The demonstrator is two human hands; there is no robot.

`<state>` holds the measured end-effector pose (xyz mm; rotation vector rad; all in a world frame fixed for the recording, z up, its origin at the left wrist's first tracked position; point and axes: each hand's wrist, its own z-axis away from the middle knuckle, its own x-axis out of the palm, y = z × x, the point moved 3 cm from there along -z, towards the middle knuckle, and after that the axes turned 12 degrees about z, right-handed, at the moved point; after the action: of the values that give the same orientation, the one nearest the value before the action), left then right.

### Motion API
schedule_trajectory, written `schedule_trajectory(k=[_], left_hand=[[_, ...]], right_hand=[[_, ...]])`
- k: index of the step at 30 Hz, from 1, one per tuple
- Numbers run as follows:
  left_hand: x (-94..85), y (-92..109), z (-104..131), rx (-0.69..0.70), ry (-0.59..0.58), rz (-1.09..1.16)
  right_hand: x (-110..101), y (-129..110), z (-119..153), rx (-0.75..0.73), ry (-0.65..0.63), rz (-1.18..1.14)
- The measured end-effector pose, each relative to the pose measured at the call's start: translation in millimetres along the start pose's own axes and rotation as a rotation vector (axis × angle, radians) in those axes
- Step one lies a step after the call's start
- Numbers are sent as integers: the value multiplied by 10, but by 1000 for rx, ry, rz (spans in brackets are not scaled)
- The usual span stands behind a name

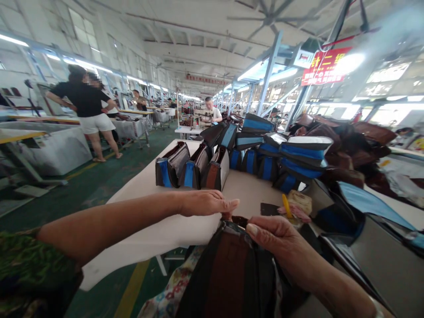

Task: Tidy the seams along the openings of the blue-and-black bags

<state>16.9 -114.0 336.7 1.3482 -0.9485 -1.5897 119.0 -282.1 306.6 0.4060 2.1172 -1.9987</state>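
A dark grey bag [233,274] with a brown stripe down its side stands close in front of me, its top end toward the table. My right hand [281,236] pinches the top edge of this bag between thumb and fingers. At the same edge, my left hand [207,203] reaches across from the left. Its thumb points out to the right, and its fingers bend down onto the bag's brown rim, partly hidden. Just beyond my hands, three similar bags stand in a row, one of them a brown-striped bag [217,170].
Blue-and-grey bags [301,154] are piled on the pale worktable [132,212]. A yellow-handled tool [286,205] lies by a pink cloth [300,213]. Open bags [380,251] crowd the right side, with brown pieces [357,145] behind. People stand and sit farther off.
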Motion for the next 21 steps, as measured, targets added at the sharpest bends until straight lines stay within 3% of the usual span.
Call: schedule_trajectory(k=[6, 12, 17, 21], left_hand=[[-4, -123, -96, -139, -18, 189], [92, 58, -13, -229, -37, 297], [136, 147, 68, -224, -97, 327], [156, 166, 87, -139, -168, 352]], right_hand=[[-85, 56, 54, 48, 1, -21], [-159, -2, 96, 95, -73, 72], [-168, -3, 106, 98, -133, 113], [-172, -20, 110, 74, -147, 110]])
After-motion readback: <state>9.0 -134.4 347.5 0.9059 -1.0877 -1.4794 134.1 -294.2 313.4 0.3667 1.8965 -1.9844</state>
